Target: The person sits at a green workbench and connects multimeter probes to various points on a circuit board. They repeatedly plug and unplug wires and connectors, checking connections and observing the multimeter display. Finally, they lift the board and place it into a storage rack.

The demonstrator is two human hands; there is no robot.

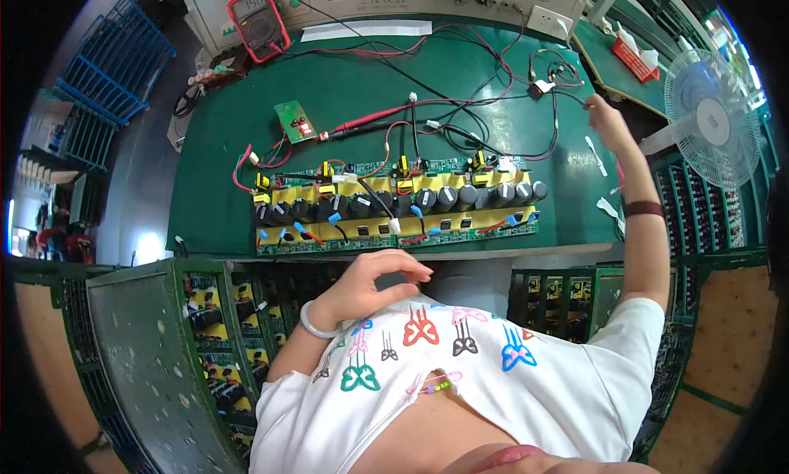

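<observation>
My left hand [371,278] is at the table's near edge, thumb and fingers apart, with nothing in it. Just beyond it lies a long circuit board [399,203] with a row of black capacitors, yellow parts and blue-tipped wires. At the right edge of the table my right hand [609,127] is closed, and a thin black wire [571,94] runs into its fingertips. That wire leads to a small brown block [542,88] among coiled leads. A red test probe [374,115] and a black test probe [370,130] lie near a small green circuit board [295,122].
A red multimeter [260,24] leans at the back left before a grey bench instrument [411,2]. On the right stand a white fan [711,119] and a red basket [635,59]. Racks of circuit boards [222,342] stand below the green tabletop [214,137].
</observation>
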